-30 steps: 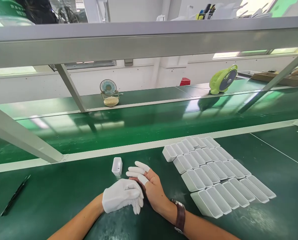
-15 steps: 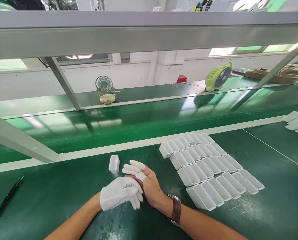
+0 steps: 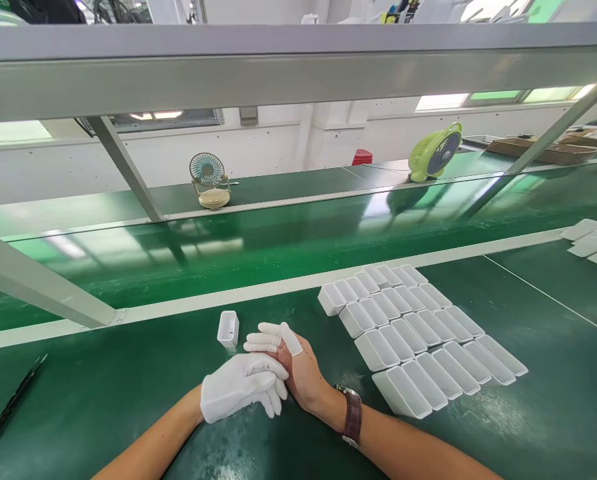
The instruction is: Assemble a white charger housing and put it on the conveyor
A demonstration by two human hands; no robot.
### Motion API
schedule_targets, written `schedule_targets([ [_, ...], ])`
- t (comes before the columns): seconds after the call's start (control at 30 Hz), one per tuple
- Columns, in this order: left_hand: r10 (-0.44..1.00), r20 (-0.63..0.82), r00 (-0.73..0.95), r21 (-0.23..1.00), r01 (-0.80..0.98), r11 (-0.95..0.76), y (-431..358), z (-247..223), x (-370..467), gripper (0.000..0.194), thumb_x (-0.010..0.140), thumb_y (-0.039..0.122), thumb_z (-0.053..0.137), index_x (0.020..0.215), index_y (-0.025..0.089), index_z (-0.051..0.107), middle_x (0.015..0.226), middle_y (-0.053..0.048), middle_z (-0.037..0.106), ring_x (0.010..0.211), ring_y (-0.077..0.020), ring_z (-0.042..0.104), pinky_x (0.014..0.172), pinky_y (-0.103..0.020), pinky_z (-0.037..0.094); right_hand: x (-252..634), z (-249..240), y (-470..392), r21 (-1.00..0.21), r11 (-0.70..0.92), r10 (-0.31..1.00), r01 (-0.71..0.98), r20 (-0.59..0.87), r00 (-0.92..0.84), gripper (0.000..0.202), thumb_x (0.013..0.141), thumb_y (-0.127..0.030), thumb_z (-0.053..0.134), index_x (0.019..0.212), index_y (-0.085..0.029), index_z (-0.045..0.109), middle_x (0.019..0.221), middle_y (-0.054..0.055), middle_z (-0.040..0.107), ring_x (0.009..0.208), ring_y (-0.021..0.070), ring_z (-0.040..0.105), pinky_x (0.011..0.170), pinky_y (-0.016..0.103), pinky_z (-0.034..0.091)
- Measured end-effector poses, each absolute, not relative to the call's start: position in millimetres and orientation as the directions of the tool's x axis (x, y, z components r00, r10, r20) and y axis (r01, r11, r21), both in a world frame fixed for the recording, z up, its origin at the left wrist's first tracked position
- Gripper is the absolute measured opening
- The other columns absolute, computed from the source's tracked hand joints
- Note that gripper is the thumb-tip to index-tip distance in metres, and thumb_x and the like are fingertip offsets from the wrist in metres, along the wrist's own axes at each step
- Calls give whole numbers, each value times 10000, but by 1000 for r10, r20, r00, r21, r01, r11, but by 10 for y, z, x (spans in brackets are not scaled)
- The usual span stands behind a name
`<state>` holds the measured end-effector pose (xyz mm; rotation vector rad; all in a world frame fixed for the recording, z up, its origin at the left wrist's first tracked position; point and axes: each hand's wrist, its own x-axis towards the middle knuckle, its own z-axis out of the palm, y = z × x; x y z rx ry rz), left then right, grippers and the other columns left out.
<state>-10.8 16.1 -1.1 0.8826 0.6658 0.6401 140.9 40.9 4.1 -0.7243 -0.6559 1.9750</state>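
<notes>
My left hand [image 3: 245,387] wears a white glove and rests low over the green table, its fingers loosely stretched and nothing in them. Against its fingertips lies my right hand [image 3: 293,363], palm turned toward it. White finger covers sit on the right thumb and several fingers, which are extended and hold nothing. A small white open box [image 3: 228,329] stands on the table just beyond the hands. To the right, rows of narrow white trays [image 3: 408,383] lie side by side, apart from my right hand.
A black pen [image 3: 15,399] lies at the left. Beyond the table's pale edge runs a shiny green conveyor belt [image 3: 278,240]. A small fan [image 3: 208,180] and a green fan [image 3: 435,153] stand behind it. A grey shelf beam [image 3: 298,80] crosses overhead. More white pieces [image 3: 595,240] lie far right.
My right thumb has lifted and straightened, and the right fingers have shifted slightly. My left hand has stayed almost still. The box and trays have not moved on the table.
</notes>
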Motion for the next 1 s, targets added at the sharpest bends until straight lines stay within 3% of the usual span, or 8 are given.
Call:
schedule_targets([
  [0.13, 755, -186, 629, 862, -264, 432, 178, 6, -90, 350, 900, 435, 693, 974, 94, 681, 830, -96, 679, 705, -173, 683, 669, -291, 548, 1422, 3, 408, -738, -411, 893, -535, -210, -398, 471, 791, -563, 751, 1047, -169, 709, 1067, 131, 758, 1107, 323, 685, 970, 490, 528],
  [0.27, 805, -115, 582, 884, -309, 350, 188, -51, -80, 315, 882, 424, 716, 967, 125, 663, 818, -65, 669, 659, -146, 645, 652, -277, 509, 1435, -14, 399, -849, -365, 891, -382, -200, -408, 482, 754, -448, 818, 1146, -201, 686, 1101, 111, 757, 1049, 288, 706, 968, 475, 533],
  [0.37, 831, -97, 547, 906, -297, 302, 191, -85, -88, 273, 854, 394, 747, 869, 132, 672, 673, -27, 641, 621, -140, 599, 660, -276, 478, 1423, -44, 388, -892, -322, 892, -319, -173, -417, 496, 720, -368, 851, 1159, -214, 678, 1144, 98, 746, 1065, 268, 700, 1023, 467, 508],
  [0.53, 832, -116, 543, 975, -98, 200, 219, 6, -106, 308, 858, 338, 696, 630, 131, 682, 651, -39, 609, 708, -163, 571, 705, -280, 449, 1401, -137, 375, -919, -263, 892, -293, -116, -437, 494, 743, -348, 822, 1188, -213, 657, 1231, 112, 710, 1147, 279, 666, 1047, 477, 494],
  [0.73, 825, -206, 526, 978, 95, 183, 240, 114, -96, 204, 771, 161, 654, 572, 144, 695, 747, -35, 614, 785, -171, 582, 716, -267, 452, 1420, -176, 378, -959, -204, 884, -199, -93, -459, 476, 787, -358, 772, 1222, -205, 652, 1241, 114, 704, 1157, 278, 657, 1032, 467, 511],
  [0.83, 827, -211, 521, 977, 135, 165, 231, 127, -87, 198, 756, 149, 642, 566, 145, 697, 749, -36, 621, 785, -170, 586, 718, -266, 457, 1422, -159, 366, -958, -207, 877, -198, -92, -472, 481, 784, -366, 772, 1227, -218, 656, 1227, 98, 709, 1099, 268, 679, 921, 416, 573],
  [0.93, 828, -226, 513, 973, 162, 165, 214, 125, -88, 183, 722, 125, 641, 547, 142, 691, 749, -37, 625, 759, -161, 583, 690, -258, 454, 1422, -138, 349, -957, -225, 855, -186, -102, -508, 508, 773, -388, 777, 1244, -239, 656, 1214, 82, 710, 908, 239, 713, 684, 345, 604],
  [1.0, 826, -232, 513, 972, 153, 178, 207, 112, -94, 182, 714, 114, 640, 541, 141, 690, 745, -36, 625, 741, -155, 583, 673, -255, 450, 1424, -127, 343, -963, -214, 850, -166, -100, -517, 501, 781, -397, 767, 1246, -245, 660, 1204, 72, 712, 808, 211, 704, 630, 327, 593],
])
